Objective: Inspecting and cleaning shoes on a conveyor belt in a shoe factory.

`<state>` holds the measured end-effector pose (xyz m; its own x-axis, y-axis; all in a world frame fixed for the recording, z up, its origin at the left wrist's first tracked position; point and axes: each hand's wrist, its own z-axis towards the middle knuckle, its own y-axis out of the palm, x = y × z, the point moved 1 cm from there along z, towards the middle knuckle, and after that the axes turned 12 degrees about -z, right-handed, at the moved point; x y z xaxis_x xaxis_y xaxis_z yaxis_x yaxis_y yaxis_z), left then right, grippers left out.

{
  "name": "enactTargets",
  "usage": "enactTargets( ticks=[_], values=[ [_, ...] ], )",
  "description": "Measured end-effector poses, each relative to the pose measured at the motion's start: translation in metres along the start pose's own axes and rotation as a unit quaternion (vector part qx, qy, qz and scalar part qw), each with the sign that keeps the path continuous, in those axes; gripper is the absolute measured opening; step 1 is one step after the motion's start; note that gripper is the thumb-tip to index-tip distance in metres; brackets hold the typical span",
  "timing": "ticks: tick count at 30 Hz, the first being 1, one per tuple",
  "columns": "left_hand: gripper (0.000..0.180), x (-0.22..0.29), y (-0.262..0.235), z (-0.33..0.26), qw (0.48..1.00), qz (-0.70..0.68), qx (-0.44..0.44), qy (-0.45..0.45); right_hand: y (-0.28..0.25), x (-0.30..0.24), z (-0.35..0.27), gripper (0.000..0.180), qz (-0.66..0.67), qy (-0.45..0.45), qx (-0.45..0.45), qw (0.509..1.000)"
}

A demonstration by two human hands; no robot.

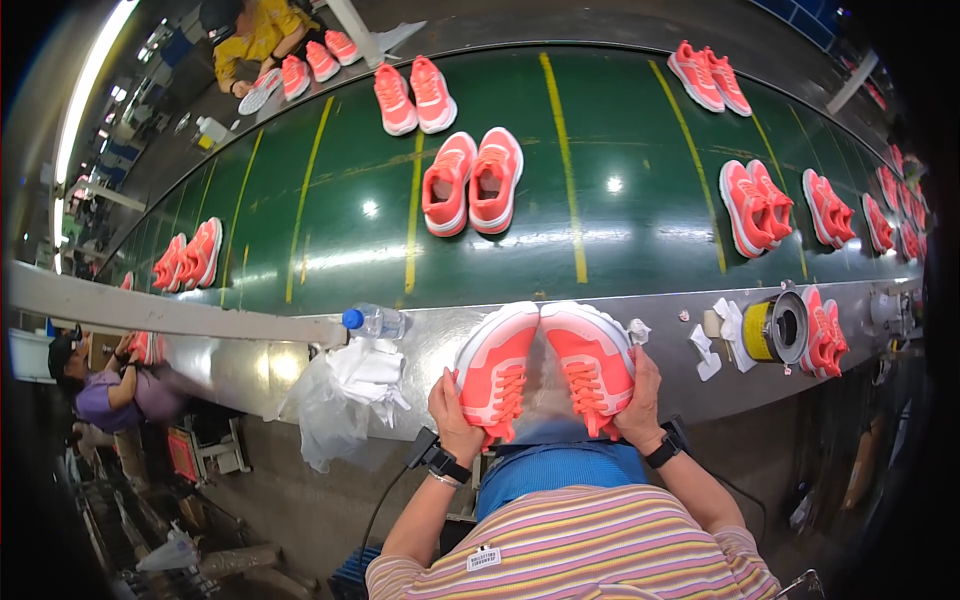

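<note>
Two coral-pink sneakers with white soles are in my hands, side by side over the steel ledge, their toes pointing away from me. My left hand [456,416] grips the left sneaker [497,365] along its outer side near the heel. Around the outer side of the right sneaker [590,362], the fingers of my right hand [640,400] are closed. The toes of the two shoes nearly touch, and the laces show on both. Parts of my fingers are hidden behind the shoes.
Beyond the steel ledge [430,345] runs a green conveyor belt [620,215] carrying several pairs of coral sneakers. White cloths [367,375] and a blue-capped bottle [376,321] lie left. A yellow-banded can [775,330] and paper scraps [704,352] sit right. Other people work far left.
</note>
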<state>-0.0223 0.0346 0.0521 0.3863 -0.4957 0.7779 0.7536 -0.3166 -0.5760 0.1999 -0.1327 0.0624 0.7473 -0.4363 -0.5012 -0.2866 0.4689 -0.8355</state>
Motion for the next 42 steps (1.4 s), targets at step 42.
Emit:
enactTargets(
  ticks=[42],
  values=[
    [0.052, -0.018, 0.002, 0.033, 0.785, -0.373, -0.213, -0.447, 0.024, 0.053, 0.038, 0.041, 0.513, 0.32, -0.372, 0.704]
  ],
)
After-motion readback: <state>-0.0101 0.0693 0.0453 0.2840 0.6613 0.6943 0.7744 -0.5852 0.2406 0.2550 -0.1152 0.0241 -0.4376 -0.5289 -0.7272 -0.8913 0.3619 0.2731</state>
